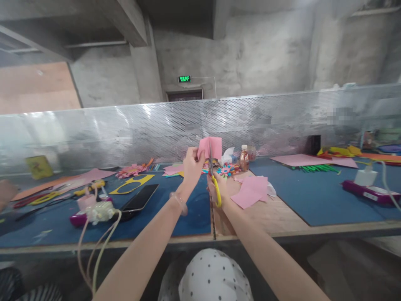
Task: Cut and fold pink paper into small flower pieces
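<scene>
My left hand pinches a piece of pink paper and holds it up above the table. In my right hand is a pair of scissors with yellow handles. Their blades point upward and lie against the middle of the paper; whether they cut into it I cannot tell. Several pink paper sheets lie on the wooden board right of my right hand. A colourful paper flower rests just behind the hands.
A bottle stands at the back. On the left lie a phone, yellow paper with round holes, a pink flower and a power strip with plugs. At far left is another person's hand. A perforated metal screen runs behind.
</scene>
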